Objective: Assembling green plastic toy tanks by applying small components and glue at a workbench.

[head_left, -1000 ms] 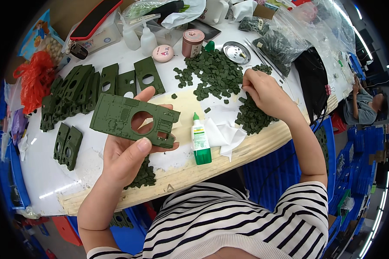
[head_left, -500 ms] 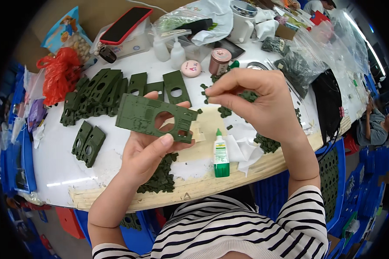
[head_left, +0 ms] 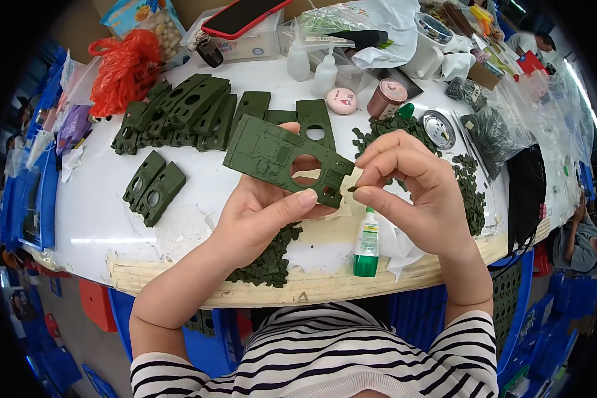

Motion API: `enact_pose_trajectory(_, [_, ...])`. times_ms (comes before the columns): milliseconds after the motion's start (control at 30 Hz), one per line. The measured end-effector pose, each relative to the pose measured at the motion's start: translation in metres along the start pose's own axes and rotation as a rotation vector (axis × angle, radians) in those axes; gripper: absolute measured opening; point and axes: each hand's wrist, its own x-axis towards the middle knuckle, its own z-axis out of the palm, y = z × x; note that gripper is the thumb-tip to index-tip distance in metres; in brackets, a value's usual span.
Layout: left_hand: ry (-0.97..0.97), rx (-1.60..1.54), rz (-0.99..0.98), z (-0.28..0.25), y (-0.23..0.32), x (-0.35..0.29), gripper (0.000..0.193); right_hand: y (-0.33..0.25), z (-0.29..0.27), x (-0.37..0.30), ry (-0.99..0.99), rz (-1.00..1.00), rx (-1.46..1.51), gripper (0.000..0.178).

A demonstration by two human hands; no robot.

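Note:
My left hand grips a dark green plastic model hull plate with a round hole near its right end, thumb on its front edge and fingers underneath. The plate is tilted, its left end pointing away from me. Just off its right end, my right hand pinches a tiny dark green plastic piece between thumb and fingertips. A small gap seems to part the piece from the plate. Below the right hand stands a white and green glue bottle. Small green pieces lie heaped beneath my left forearm.
Stacked green plates lie at the back left, with two more plates nearer. Further small pieces are heaped at the right. Along the back are a red plastic bag, white squeeze bottles, a pink jar and a phone.
My right hand has come down and closer to the plate's right end. The plate slopes more steeply, and the whole view has shifted, moving the table items rightward.

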Motion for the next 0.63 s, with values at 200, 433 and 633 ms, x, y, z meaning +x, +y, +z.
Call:
enact_pose_trajectory(200, [-0.017, -0.008, -0.034, 0.002, 0.002, 0.0, 0.073, 0.008, 0.005, -0.001, 0.005, -0.043, -0.032, 0.009])
enact_pose_trajectory(433, [-0.014, -0.008, -0.069, -0.001, -0.001, -0.001, 0.073, 0.012, 0.009, -0.001, -0.012, -0.012, 0.001, 0.009])
enact_pose_trajectory(633, [-0.049, 0.031, -0.061, -0.001, 0.001, 0.0, 0.074, 0.012, 0.009, -0.001, -0.042, -0.025, -0.065, 0.01])
